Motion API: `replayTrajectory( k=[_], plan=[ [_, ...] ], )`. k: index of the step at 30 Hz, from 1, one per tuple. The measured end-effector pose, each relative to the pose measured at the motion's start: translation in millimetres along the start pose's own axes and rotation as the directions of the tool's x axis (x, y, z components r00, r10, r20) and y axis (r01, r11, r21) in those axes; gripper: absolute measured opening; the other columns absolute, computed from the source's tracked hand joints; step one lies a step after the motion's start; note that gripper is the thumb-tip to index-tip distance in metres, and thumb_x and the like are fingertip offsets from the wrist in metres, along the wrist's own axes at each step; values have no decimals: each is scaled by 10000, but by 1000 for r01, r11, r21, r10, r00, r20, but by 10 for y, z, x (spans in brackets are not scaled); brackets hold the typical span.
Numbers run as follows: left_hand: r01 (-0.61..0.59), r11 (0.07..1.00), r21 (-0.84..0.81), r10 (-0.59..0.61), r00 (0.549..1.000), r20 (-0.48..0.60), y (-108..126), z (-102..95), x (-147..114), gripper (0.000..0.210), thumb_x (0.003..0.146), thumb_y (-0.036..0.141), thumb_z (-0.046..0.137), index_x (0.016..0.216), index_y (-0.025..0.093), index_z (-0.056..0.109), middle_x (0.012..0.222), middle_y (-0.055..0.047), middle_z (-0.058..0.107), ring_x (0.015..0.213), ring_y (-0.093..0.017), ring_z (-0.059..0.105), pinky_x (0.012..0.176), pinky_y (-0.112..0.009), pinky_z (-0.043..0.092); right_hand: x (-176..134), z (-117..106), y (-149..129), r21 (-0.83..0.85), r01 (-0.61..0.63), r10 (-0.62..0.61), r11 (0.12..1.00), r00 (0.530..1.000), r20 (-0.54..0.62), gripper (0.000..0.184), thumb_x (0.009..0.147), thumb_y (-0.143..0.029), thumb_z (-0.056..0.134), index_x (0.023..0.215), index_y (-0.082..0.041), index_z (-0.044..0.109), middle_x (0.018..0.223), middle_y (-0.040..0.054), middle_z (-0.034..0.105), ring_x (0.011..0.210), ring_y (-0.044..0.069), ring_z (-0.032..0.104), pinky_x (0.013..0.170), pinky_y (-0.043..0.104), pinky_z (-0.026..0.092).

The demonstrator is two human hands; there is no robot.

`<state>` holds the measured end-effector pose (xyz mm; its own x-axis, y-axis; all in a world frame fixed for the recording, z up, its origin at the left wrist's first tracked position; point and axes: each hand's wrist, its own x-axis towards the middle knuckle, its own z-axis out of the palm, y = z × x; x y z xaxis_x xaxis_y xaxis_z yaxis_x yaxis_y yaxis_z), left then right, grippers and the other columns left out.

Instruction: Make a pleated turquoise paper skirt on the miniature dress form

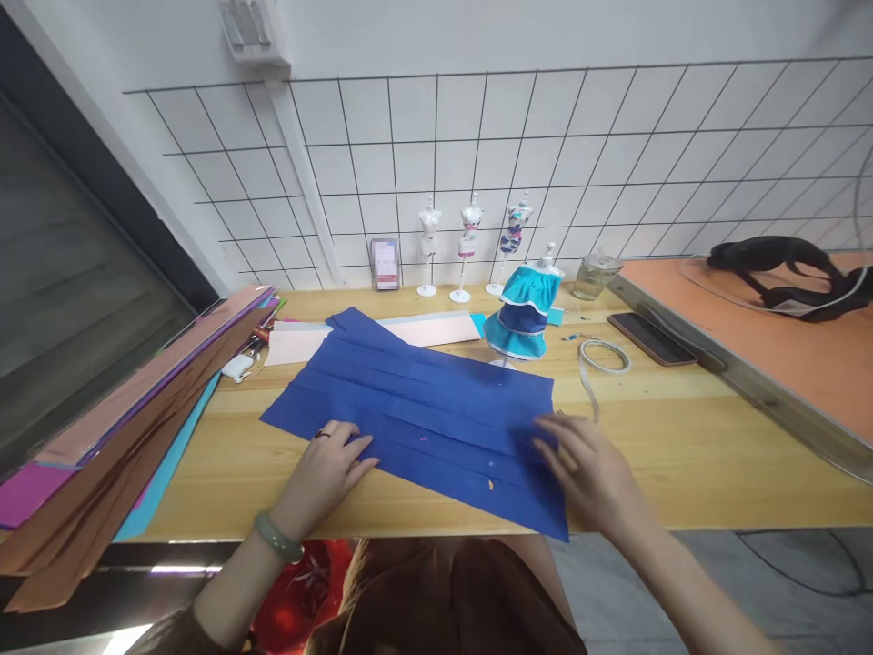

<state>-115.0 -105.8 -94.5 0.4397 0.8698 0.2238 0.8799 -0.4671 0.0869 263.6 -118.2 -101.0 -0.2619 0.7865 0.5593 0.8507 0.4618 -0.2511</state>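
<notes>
A large dark blue sheet (436, 391) with long parallel creases lies across the middle of the wooden table; I cannot tell whether it is paper or cloth. On its near left edge rest the spread fingers of my left hand (327, 468), which wears a ring and a bracelet. At the sheet's right edge is my right hand (593, 464), fingers stretched over it and slightly blurred. Just behind the sheet stands a small dress-form (549, 259) in a turquoise and blue ruffled outfit (525, 314). A small orange speck (490, 485) shows on the sheet.
Brown strips (156, 409) and coloured sheets are stacked at the left. Three small dress-forms (467, 241) and a propped phone (386, 264) stand by the wall. To the right are a ribbon roll (605, 356), a dark phone (651, 338), a glass jar (595, 276) and an orange surface (750, 346).
</notes>
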Motion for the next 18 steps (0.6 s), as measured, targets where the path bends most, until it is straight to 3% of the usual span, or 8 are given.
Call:
replayTrajectory(
  k=[2,5,14,18],
  plan=[
    [2,1000,-2,-2,1000,-2,-5,7,-3,311,885,375,523,1059,172,680,1026,-121,616,951,-261,549,836,-419,488,-191,-52,-207,37,88,-91,995,992,84,228,895,-308,539,1085,-223,635,1024,74,675,954,201,636,873,351,519],
    [5,1000,-1,-5,1000,-7,-13,17,-7,314,889,377,514,1070,179,675,1022,-113,614,944,-260,551,830,-406,489,-433,-73,-368,7,224,-222,974,958,184,246,895,-313,552,1084,-179,633,1004,101,681,928,221,644,822,370,546],
    [-5,999,48,6,1000,-19,-20,38,-164,303,879,376,532,1063,185,678,988,-111,619,893,-253,569,773,-381,503,-564,-18,-196,-146,384,-350,912,913,210,263,942,-160,417,1007,-138,670,1063,126,699,975,230,653,835,384,563],
    [-8,997,71,8,1000,-9,21,19,-273,318,885,378,527,1085,172,666,986,-110,615,886,-252,570,760,-382,507,-497,24,-156,-146,376,-347,915,918,191,289,951,-164,382,995,-141,666,1049,131,701,964,230,659,825,383,567]
  ],
)
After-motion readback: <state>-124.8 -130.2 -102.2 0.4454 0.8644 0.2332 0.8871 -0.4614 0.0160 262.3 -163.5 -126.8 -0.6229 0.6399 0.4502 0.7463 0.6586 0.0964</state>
